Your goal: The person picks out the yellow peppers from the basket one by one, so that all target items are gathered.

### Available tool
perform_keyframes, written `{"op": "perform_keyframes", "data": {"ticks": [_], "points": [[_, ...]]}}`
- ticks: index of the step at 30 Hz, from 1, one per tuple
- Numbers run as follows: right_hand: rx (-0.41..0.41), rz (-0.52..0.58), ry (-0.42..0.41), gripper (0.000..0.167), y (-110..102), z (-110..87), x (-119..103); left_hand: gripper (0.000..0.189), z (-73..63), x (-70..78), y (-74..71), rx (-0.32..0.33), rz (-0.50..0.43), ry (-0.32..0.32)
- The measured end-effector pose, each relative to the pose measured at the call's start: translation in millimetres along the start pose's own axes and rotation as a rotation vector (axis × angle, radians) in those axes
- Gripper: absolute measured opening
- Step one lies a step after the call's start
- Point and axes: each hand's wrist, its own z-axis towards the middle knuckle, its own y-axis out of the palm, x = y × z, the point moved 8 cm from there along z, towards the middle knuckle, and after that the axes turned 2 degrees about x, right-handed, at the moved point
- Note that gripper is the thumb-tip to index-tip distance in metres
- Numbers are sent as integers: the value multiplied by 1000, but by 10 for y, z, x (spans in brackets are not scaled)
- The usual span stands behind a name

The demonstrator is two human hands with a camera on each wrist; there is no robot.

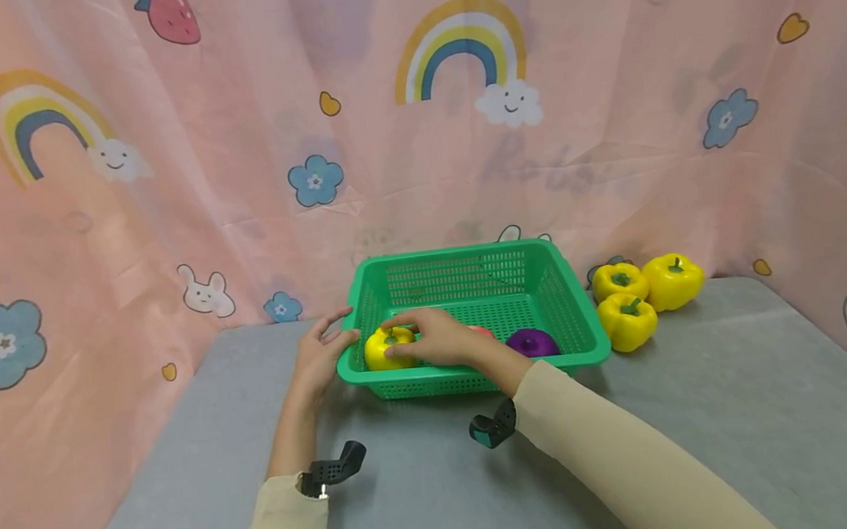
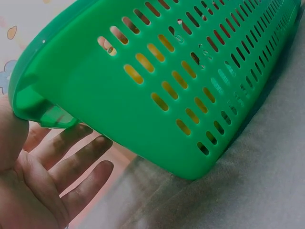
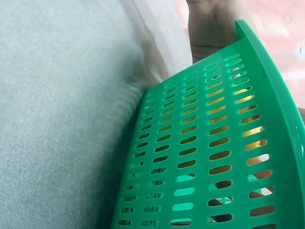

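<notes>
A green perforated plastic basket (image 1: 476,382) stands on the table. My left hand (image 1: 319,355) holds its left end; in the left wrist view, the fingers (image 2: 78,157) lie loosely spread under the rim, and the thumb is mostly hidden. Inside the basket, at its front left, my right hand (image 1: 432,338) grips a yellow bell pepper (image 1: 380,351), thumb on the near side and fingers over the top. To the right of that hand lie a purple round item (image 1: 534,343) and a red one (image 1: 481,330), mostly covered by the hand. Through the slots, yellow shows in both wrist views.
Several yellow bell peppers, among them a front one (image 1: 628,324), sit grouped on the grey table (image 1: 736,406) just right of the basket. Behind the table hangs a pink patterned cloth (image 1: 237,130). Each wrist wears a small black camera mount.
</notes>
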Motion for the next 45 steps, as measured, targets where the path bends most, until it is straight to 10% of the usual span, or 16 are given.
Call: {"op": "perform_keyframes", "data": {"ticks": [22,45], "points": [[69,67,-21,54,-145,-92,-21,51,34,11,27,4,-7,1],[261,157,-95,52,-810,-657,-18,51,9,7,-13,5,-22,24]]}}
